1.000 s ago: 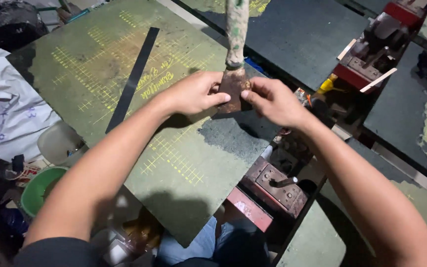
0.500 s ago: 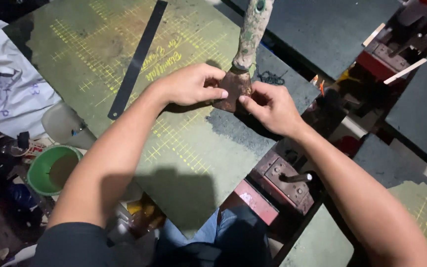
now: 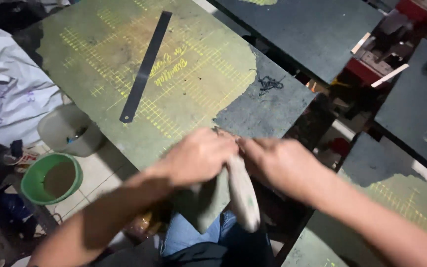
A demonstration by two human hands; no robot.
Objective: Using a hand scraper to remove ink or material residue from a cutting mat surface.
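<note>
A big worn green cutting mat point(image 3: 189, 64) is filling the bench in front of the person, its top layer peeling off to dark backing toward three o'clock. A long dark metal ruler point(image 3: 146, 66) is lying slantwise across it at about eleven o'clock, untouched. Off the bench at nine o'clock, a pale bucket point(image 3: 67, 129) and a green bowl point(image 3: 50, 179) are sitting on the floor beside a crumpled white sheet point(image 3: 6, 99).

Both hands are now meeting low at the near edge of the mat, around six o'clock. A second ago they were working further up the mat, with the pale strip running away toward twelve o'clock; now the strip point(image 3: 243, 195) is swinging down over the person's lap, so the piece is being turned or pulled toward the body. The left hand point(image 3: 198, 155) is curling closed over the strip's upper end; the right hand point(image 3: 273, 160) is pinching the same end from the other side. Motion blur is hiding the exact finger grip.
</note>
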